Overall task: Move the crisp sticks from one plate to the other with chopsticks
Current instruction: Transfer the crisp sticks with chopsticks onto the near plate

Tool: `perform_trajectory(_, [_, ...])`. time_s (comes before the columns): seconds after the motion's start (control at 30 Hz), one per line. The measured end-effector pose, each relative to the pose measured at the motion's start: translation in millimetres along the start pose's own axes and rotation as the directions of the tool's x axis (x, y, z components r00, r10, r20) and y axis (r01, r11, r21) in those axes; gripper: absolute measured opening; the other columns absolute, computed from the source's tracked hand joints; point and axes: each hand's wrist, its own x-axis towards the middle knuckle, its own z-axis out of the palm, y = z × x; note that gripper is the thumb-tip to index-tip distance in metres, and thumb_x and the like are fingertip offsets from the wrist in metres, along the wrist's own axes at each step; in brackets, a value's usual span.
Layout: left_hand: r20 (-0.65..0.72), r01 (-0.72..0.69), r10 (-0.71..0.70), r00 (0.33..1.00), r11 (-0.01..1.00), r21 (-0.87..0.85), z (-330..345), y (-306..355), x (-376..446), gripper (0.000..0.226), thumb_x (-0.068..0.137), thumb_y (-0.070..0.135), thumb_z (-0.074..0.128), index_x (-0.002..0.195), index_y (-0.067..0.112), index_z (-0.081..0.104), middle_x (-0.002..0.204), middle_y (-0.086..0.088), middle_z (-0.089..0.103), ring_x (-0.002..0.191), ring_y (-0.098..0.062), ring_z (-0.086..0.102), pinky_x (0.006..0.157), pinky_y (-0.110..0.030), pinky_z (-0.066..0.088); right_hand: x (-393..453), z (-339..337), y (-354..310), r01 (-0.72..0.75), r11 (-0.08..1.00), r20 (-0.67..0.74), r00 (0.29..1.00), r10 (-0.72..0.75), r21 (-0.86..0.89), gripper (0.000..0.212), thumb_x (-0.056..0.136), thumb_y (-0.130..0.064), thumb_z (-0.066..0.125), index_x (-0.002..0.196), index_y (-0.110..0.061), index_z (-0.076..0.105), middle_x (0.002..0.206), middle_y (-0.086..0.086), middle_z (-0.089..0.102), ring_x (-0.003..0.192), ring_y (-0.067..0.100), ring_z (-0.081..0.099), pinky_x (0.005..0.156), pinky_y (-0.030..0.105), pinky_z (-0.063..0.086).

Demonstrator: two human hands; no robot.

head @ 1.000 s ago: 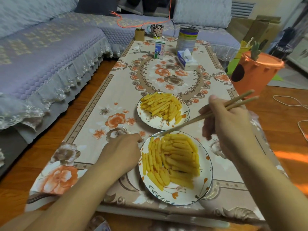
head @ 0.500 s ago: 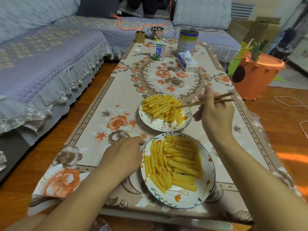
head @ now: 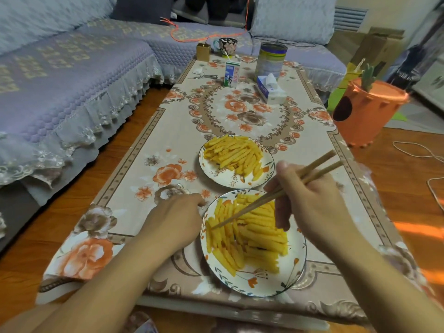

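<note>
Looking down from the head camera, a right hand (head: 312, 207) at lower right of the frame grips a pair of chopsticks (head: 276, 195), fingers curled round them, tips close together and reaching the left side of the near plate (head: 298, 267) at bottom centre. Whether the tips pinch a stick cannot be told. Crisp sticks (head: 249, 239) lie heaped on this plate, directly under and around the tips; a second heap sits on the far plate (head: 216, 176) just above it. The left hand (head: 173, 222) rests on the tablecloth (head: 134, 179) beside the near plate's left rim, fingers loosely curled, holding nothing. Likely risks: brittle sticks may snap under a hard pinch, slip from the smooth tips mid-carry onto the cloth, or the plate may slide if left unsteadied.
</note>
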Motion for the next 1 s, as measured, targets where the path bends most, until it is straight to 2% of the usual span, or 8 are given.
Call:
perform_trajectory(0.13, [-0.013,0.006,-0.006,1.000,1.000,0.003,3,1,2,0.041,0.099,0.024,0.042,0.136,0.038,0.057,0.141,0.000,0.061,0.122,-0.028,0.059,0.091,-0.041,0.053,-4,2,0,0.029,0.998,0.037,0.999,-0.027,-0.063,0.047,0.104,-0.039,0.049,0.074,-0.010,0.069,0.045,0.014,0.059,0.037,0.027,0.057,0.045,0.026,0.045])
perform_trajectory(0.23, [-0.023,0.004,-0.004,1.000,1.000,0.004,5,2,3,0.042,0.099,0.023,0.041,0.135,0.038,0.057,0.139,0.001,0.061,0.120,-0.027,0.059,0.090,-0.040,0.053,8,-14,-3,0.037,0.999,-0.108,0.993,-0.040,-0.025,0.048,0.106,-0.035,0.048,0.076,-0.005,0.069,0.044,0.014,0.058,0.032,0.019,0.050,0.039,0.023,0.040])
perform_trajectory(0.33, [-0.027,-0.005,0.006,1.000,1.000,0.021,6,2,3,0.042,0.099,0.023,0.041,0.135,0.038,0.057,0.137,-0.001,0.063,0.118,-0.028,0.060,0.089,-0.041,0.053,28,-33,9,0.049,0.998,-0.299,0.953,-0.038,0.030,0.047,0.109,-0.028,0.045,0.081,0.002,0.069,0.045,0.012,0.054,0.031,0.011,0.045,0.036,0.018,0.036])
perform_trajectory(0.43, [-0.028,-0.017,0.018,0.999,0.999,0.045,7,1,3,0.044,0.099,0.021,0.040,0.135,0.037,0.058,0.134,-0.001,0.064,0.119,-0.028,0.060,0.090,-0.042,0.054,49,-41,33,0.016,0.999,-0.409,0.913,0.000,0.035,0.044,0.110,-0.029,0.046,0.089,0.001,0.069,0.058,0.015,0.055,0.036,0.013,0.053,0.039,0.026,0.044])
perform_trajectory(0.63, [-0.040,-0.019,0.021,0.999,0.999,0.044,8,0,3,0.043,0.099,0.023,0.039,0.135,0.038,0.057,0.132,0.001,0.065,0.116,-0.026,0.062,0.091,-0.042,0.054,71,-24,48,0.023,0.999,-0.448,0.894,-0.009,0.027,0.041,0.109,-0.035,0.047,0.088,-0.009,0.070,0.063,0.016,0.061,0.043,0.018,0.061,0.044,0.033,0.049])
perform_trajectory(0.73, [-0.039,-0.027,0.029,0.999,0.998,0.058,7,1,3,0.043,0.099,0.023,0.039,0.135,0.038,0.057,0.134,0.001,0.065,0.117,-0.026,0.062,0.089,-0.041,0.055,78,-7,49,0.062,0.997,-0.449,0.893,-0.036,0.043,0.038,0.107,-0.035,0.051,0.087,-0.009,0.071,0.060,0.015,0.061,0.044,0.024,0.062,0.042,0.030,0.046])
perform_trajectory(0.87, [-0.022,-0.024,0.025,0.999,0.998,0.052,6,2,1,0.042,0.099,0.025,0.039,0.135,0.038,0.057,0.135,0.001,0.065,0.118,-0.026,0.061,0.088,-0.041,0.055,86,8,51,0.052,0.997,-0.436,0.900,-0.022,0.056,0.036,0.106,-0.035,0.053,0.082,-0.016,0.070,0.056,-0.002,0.061,0.044,0.024,0.064,0.046,0.032,0.048])
perform_trajectory(1.0, [-0.016,-0.012,0.012,1.000,0.999,0.036,4,0,2,0.043,0.100,0.024,0.039,0.136,0.039,0.057,0.137,0.001,0.063,0.119,-0.027,0.061,0.089,-0.040,0.055,86,5,44,0.051,0.993,-0.510,0.860,0.008,0.103,0.041,0.108,-0.036,0.049,0.080,-0.013,0.069,0.060,0.001,0.061,0.045,0.026,0.063,0.043,0.028,0.046])
